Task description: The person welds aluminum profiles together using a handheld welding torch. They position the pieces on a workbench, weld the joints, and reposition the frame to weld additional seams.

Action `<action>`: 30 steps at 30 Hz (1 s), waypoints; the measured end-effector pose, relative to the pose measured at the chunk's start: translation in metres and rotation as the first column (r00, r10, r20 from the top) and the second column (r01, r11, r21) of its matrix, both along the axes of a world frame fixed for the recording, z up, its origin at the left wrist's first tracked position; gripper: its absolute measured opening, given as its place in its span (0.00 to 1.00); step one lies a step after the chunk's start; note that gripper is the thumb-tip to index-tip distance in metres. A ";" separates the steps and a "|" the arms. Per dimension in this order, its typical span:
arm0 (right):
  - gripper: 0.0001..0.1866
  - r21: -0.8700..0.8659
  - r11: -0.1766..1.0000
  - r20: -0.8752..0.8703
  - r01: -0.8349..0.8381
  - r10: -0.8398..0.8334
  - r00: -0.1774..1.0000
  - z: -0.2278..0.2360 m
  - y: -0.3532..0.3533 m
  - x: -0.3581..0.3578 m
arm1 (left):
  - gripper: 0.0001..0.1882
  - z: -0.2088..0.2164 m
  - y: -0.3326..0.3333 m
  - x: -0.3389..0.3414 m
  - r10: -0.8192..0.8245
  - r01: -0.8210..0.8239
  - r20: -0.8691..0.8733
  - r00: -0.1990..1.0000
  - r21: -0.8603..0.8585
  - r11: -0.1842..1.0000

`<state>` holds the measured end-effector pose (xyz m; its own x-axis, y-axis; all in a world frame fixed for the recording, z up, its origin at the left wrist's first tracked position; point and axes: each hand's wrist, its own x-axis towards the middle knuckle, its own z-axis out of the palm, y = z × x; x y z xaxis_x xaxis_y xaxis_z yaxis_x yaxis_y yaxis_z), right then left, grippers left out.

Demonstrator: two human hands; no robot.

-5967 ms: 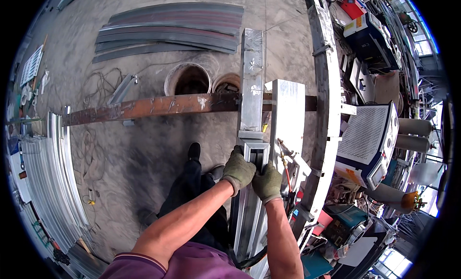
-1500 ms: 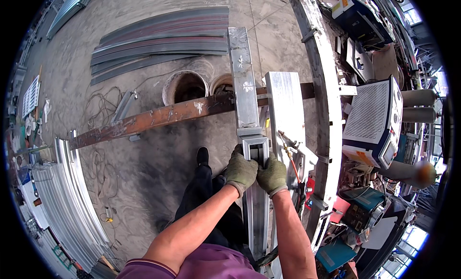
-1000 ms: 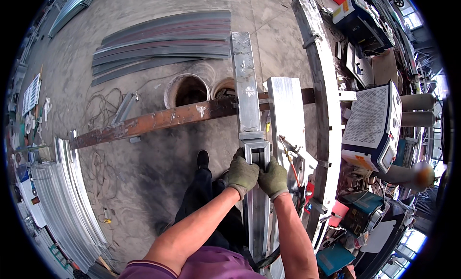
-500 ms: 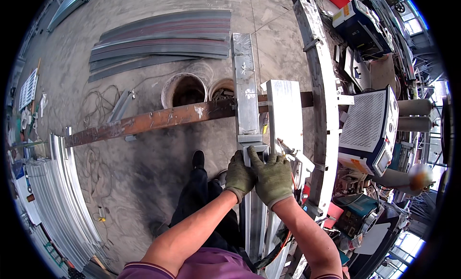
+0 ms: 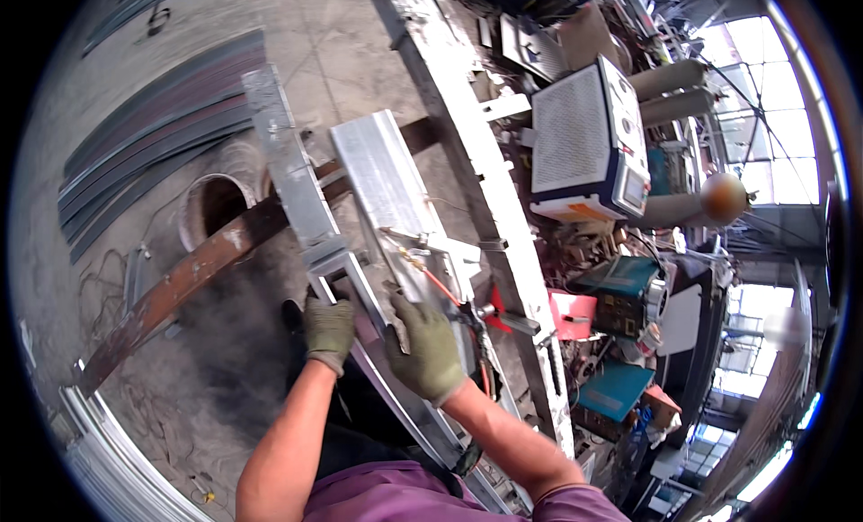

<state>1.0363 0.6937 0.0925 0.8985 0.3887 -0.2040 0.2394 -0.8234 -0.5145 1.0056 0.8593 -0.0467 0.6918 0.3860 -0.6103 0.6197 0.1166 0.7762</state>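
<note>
My left hand (image 5: 330,329), in a green work glove, has its fingers closed at the left edge of a long metal frame (image 5: 369,320), beside its open end. Over the frame's right side is my gloved right hand (image 5: 426,349), apart from the left. A small flat grey piece (image 5: 400,336) shows between its thumb and fingers, its exact kind unclear. Past the frame's end a square metal tube (image 5: 292,167) runs away from me. Right of it lies a wide silvery metal profile (image 5: 387,176), with a torch-like tool (image 5: 409,252) and red hose on it.
A rusty beam (image 5: 193,279) crosses beneath the tube, with a bucket (image 5: 189,218) behind it. A long pale beam (image 5: 481,180) runs along the right. Beyond stand a white-and-blue machine (image 5: 575,135) and gas cylinders (image 5: 670,77). Grey strips (image 5: 166,131) lie on the floor.
The view has swung right, shifting the scene left and tilting it. My hands, earlier together on the frame's end, have separated; the right one has moved to the frame's right side.
</note>
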 end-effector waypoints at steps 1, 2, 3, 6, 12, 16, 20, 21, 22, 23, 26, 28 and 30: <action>0.19 0.120 0.978 0.073 0.173 -0.183 0.981 -0.012 -0.026 -0.017 | 0.17 0.004 0.001 0.000 -0.016 0.026 -0.073 0.997 0.145 0.989; 0.13 0.187 0.941 0.201 0.281 -0.316 0.927 -0.037 -0.066 -0.033 | 0.16 -0.022 0.001 -0.009 -0.022 0.020 0.004 1.000 0.267 0.964; 0.09 0.177 0.862 0.145 0.475 -0.500 0.854 -0.034 -0.096 -0.046 | 0.16 -0.026 -0.001 -0.010 -0.013 0.013 -0.001 1.000 0.230 0.973; 0.12 0.043 0.580 0.070 0.813 -0.814 0.577 -0.086 -0.227 -0.099 | 0.15 -0.023 -0.003 -0.009 0.001 -0.007 0.039 0.999 0.145 0.989; 0.25 -0.342 0.705 -0.514 0.622 -0.694 0.504 -0.114 -0.280 -0.079 | 0.14 -0.001 0.005 -0.004 0.016 -0.015 -0.009 1.000 0.117 0.993; 0.24 -0.382 0.728 -0.726 0.570 -0.618 0.303 -0.122 -0.281 -0.048 | 0.13 -0.006 0.011 -0.004 -0.031 0.046 -0.090 0.995 0.174 0.984; 0.19 -0.352 0.861 -0.766 0.366 -0.490 0.415 -0.133 -0.295 -0.035 | 0.12 -0.005 0.002 -0.002 0.031 -0.022 -0.051 0.998 0.153 0.988; 0.18 -0.323 0.885 -0.765 0.335 -0.452 0.459 -0.128 -0.290 -0.031 | 0.12 -0.003 0.001 -0.003 0.041 -0.033 -0.052 0.998 0.144 0.989; 0.17 -0.326 0.887 -0.762 0.327 -0.451 0.464 -0.134 -0.288 -0.033 | 0.12 -0.004 0.002 -0.004 0.026 -0.016 -0.062 0.998 0.154 0.988; 0.16 -0.330 0.888 -0.759 0.320 -0.451 0.469 -0.142 -0.288 -0.035 | 0.12 -0.003 0.003 -0.004 0.010 0.001 -0.071 0.997 0.163 0.987; 0.22 -0.360 0.909 -0.664 0.209 -0.407 0.627 -0.155 -0.293 -0.045 | 0.12 0.001 -0.002 0.003 0.005 0.011 -0.080 0.997 0.188 0.982; 0.26 -0.417 0.907 -0.479 0.067 -0.281 0.832 -0.161 -0.272 -0.048 | 0.11 0.008 0.002 0.002 -0.008 0.031 -0.104 0.995 0.227 0.973; 0.24 -0.543 0.840 -0.530 0.020 -0.362 0.767 -0.139 -0.242 -0.036 | 0.08 -0.013 0.007 -0.012 -0.010 0.008 0.019 1.000 0.120 0.993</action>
<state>1.0004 0.4515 -0.0461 0.5660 -0.0812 -0.8204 -0.1634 -0.9864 -0.0151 0.9939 0.8664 -0.0595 0.7067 0.4492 -0.5466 0.6051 0.0168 0.7960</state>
